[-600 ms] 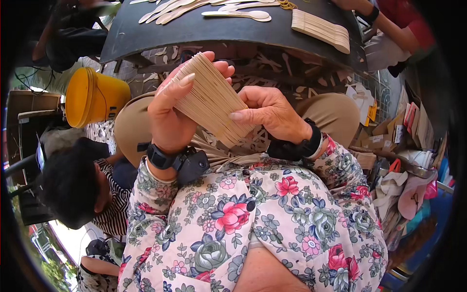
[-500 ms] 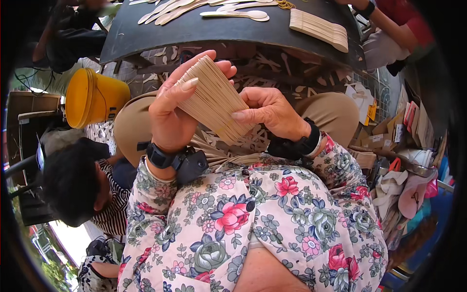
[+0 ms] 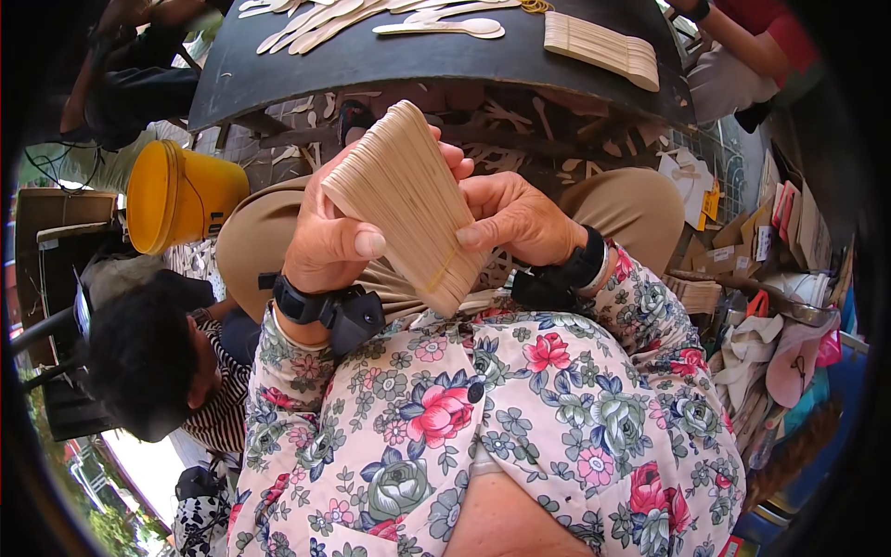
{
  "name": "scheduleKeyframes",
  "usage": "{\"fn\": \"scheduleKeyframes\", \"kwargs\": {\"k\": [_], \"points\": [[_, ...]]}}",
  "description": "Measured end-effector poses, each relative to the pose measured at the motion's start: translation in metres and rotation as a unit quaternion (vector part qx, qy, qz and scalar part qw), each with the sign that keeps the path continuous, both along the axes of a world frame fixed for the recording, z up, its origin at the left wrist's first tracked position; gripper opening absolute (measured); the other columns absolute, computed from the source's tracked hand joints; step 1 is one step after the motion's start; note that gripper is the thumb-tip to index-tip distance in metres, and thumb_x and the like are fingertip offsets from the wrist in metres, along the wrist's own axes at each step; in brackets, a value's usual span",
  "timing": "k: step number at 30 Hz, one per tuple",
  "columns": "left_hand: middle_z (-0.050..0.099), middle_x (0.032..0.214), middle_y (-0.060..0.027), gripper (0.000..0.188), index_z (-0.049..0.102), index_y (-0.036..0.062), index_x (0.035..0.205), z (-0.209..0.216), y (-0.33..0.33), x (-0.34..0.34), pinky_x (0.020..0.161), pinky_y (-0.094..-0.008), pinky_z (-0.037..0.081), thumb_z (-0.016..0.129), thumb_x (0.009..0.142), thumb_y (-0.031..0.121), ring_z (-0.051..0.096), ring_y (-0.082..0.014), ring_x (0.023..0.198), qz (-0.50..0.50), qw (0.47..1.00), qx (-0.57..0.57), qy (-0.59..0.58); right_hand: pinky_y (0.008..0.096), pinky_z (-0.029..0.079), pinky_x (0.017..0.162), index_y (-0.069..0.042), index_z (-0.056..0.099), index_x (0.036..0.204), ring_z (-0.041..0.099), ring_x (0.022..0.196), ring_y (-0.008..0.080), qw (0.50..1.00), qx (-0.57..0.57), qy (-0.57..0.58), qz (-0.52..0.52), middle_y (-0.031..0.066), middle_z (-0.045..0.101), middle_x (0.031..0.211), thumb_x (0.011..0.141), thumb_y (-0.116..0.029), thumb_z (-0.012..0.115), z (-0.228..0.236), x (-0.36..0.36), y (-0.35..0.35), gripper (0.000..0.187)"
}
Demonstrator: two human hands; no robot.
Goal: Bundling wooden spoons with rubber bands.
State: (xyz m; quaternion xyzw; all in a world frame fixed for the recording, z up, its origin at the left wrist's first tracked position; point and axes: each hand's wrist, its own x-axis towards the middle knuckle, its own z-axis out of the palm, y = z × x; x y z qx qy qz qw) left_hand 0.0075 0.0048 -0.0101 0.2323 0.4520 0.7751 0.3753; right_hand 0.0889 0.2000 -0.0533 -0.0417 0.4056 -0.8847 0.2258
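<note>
A tight bundle of flat wooden cutlery (image 3: 399, 200), seen edge-on, is held over my lap between both hands. A thin yellowish rubber band (image 3: 444, 270) appears to run around its lower part. My left hand (image 3: 325, 243) is wrapped round the bundle's left side, thumb along the near face and fingertips showing behind it. My right hand (image 3: 522, 215) pinches the right edge lower down, its thumb on the front face. Its fingers behind the bundle are hidden.
Ahead stands a dark table (image 3: 371, 76) with loose wooden spoons (image 3: 320, 23), another stacked bundle (image 3: 601, 51) and yellow rubber bands (image 3: 535, 6). A yellow bucket (image 3: 186, 197) stands left, near a seated person (image 3: 148, 353). Cardboard and bags (image 3: 742, 251) crowd the right.
The bundle has tipped and come lower, nearer to me, so its end edges and the band show more. My left thumb has slid down it; my right hand keeps its pinch.
</note>
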Motion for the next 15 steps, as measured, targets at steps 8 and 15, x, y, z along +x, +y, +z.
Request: {"fn": "scheduleKeyframes", "kwargs": {"k": [8,15], "points": [[0.058,0.119,-0.0205,0.102,0.042,-0.0062,0.133,0.008,0.006,0.010,0.099,-0.0451,0.047,0.088,0.052,0.036,0.058,-0.0361,0.113,0.040,0.995,-0.096,0.011,0.0323,0.048,0.095,0.001,0.055,0.126,0.060,0.107,0.0170,0.961,0.194,0.131,-0.146,0.0101,0.063,0.113,0.090,-0.015,0.064,0.016,-0.012,0.021,0.040],[0.058,0.121,-0.0187,0.104,0.039,-0.0038,0.137,0.002,0.005,0.025,0.100,-0.0422,0.044,0.088,0.053,0.032,0.059,-0.0305,0.113,-0.054,0.993,-0.067,-0.084,0.0238,0.054,0.065,0.001,0.058,0.122,0.063,0.078,0.0113,0.977,0.060,0.172,-0.106,0.0126,0.066,0.106,0.090,-0.007,0.064,0.034,-0.014,0.018,0.034]]}}
